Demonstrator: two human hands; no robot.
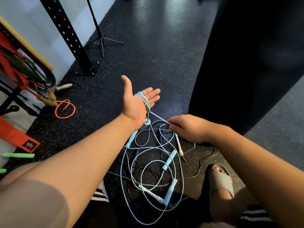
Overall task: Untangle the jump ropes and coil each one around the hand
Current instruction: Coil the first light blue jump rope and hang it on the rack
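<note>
I see the left hand (139,102) palm-up, fingers (153,93) straight and spread, with turns of the light blue jump rope (145,100) wound round the palm. The right hand (187,127) pinches that rope's strand just beside it (fingers curled tight), above the tangle of ropes (153,170) on the floor (148,55).

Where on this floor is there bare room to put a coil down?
Bare floor lies beyond the left hand, between the tripod stand and the black bag. A smaller patch separates the orange rope from that arm. Crowded: the rope tangle beside the sandal.
</note>
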